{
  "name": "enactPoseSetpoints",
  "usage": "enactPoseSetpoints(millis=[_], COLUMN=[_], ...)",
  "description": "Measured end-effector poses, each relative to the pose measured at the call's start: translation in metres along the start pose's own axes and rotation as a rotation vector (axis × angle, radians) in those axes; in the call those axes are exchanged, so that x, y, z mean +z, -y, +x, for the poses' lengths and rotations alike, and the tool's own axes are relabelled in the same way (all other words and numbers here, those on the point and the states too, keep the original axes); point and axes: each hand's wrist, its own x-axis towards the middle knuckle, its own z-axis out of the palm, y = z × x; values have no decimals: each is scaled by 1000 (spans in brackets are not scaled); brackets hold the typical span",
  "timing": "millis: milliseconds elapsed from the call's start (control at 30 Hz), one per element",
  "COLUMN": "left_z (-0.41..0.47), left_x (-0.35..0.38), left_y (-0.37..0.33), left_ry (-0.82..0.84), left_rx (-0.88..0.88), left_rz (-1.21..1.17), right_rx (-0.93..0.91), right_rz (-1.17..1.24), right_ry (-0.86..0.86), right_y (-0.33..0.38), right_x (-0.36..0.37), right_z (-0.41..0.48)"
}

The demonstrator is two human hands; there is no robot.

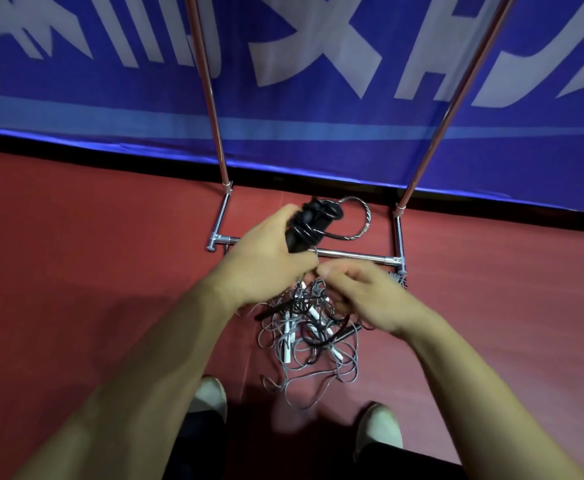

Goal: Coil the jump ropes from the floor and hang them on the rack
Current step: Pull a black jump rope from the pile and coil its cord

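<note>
Gripping coiled black rope (313,223) — left hand (266,258), rack (352,255) behind.

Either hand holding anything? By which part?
Left hand grips the black jump rope by its bundled handles, cord wound round them. Right hand is curled; hold unclear.

Dim, even light; motion-blurred banner (318,64); wide-angle bowing at edges.

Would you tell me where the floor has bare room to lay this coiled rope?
Bare red floor lies left of the chrome rack base, up to the blue banner, and right of it. Crowded: the grey and black rope tangle between rack and white shoes. The left hand grips the black coiled rope.
</note>
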Motion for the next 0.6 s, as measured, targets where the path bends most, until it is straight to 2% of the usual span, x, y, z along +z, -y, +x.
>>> enactPoseSetpoints(millis=[100,167,267,467,600], left_z=[2,1,1,-1,-6], left_x=[-4,-4,-7,0,8], left_y=[13,19,21,16,13], left_ry=[-33,15,62,185,370], left_rx=[-238,-349,-385,-536,-696], left_rz=[154,215,252,10,102], right_rx=[-150,-208,-290,-482,-507], right_rz=[-617,-773,-868,-782,-784], right_ry=[95,91,-12,-111,-56], right_y=[3,5,8,17,17], right_x=[21,30,31,10,10], right_z=[0,-2,-1,-4,-5])
